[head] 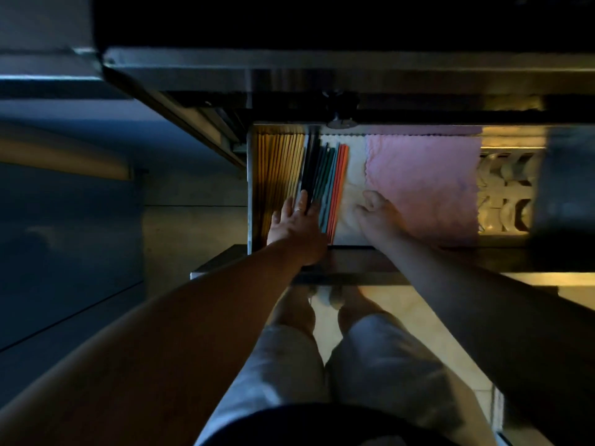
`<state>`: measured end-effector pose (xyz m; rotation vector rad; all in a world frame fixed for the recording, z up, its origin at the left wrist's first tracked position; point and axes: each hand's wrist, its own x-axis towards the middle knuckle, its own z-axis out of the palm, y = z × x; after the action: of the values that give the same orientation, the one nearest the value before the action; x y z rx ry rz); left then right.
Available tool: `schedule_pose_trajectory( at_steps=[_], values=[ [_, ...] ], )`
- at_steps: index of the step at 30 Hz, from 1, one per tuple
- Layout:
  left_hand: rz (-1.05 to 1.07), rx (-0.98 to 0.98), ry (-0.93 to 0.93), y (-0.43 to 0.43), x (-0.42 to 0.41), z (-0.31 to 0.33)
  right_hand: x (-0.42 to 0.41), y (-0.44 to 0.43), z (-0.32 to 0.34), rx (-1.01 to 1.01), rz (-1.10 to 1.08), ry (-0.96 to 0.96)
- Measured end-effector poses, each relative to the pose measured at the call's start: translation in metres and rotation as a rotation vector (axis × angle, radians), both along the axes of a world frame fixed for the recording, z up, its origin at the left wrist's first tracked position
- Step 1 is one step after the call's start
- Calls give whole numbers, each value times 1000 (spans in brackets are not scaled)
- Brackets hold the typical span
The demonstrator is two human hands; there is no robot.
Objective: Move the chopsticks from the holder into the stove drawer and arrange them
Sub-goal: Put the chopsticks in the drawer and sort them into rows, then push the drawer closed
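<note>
The stove drawer (354,275) is pulled out below me. At its left lie rows of chopsticks: several wooden ones (278,165), then dark and green ones (317,169), then orange ones (341,178). My left hand (294,222) lies flat with straight fingers on the near ends of the wooden and dark chopsticks. My right hand (376,214) rests on the pale cloth (354,169) beside the orange chopsticks, fingers loosely bent, holding nothing I can see. The holder is out of view.
A pink cloth (425,185) covers the drawer's middle. White dishes or spoons (505,191) sit in the right compartment. The stove's metal front (322,72) overhangs the drawer's back. My legs and feet stand on the floor below the drawer front. A dark cabinet lies to the left.
</note>
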<state>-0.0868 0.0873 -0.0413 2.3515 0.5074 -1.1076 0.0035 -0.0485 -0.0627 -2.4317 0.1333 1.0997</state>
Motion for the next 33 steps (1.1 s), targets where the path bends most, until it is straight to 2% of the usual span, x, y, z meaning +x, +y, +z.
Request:
schedule_pose_trajectory(
  at_steps=[3,8,11,17,23,26,28,33],
  values=[
    [73,-23,-47,-9,-10,40,-11,-10,46,5,70,-31],
    [55,-35,-82,-27,-30,98,-36,-39,114,-27,227,-85],
    [41,-40,-63,-43,-41,121,-51,-62,141,-124,348,-104],
    [29,9,-95,-95,-74,133,-73,-134,159,-248,586,-173],
    [169,-47,-11,-149,-99,129,-85,-202,156,-250,646,-149],
    [490,-153,54,-174,-99,117,-88,-223,149,-222,605,-93],
    [771,-307,97,-187,-95,109,-86,-229,144,-144,440,-18],
    [1646,-672,163,-201,-80,109,-77,-222,142,229,-394,294]
  ],
)
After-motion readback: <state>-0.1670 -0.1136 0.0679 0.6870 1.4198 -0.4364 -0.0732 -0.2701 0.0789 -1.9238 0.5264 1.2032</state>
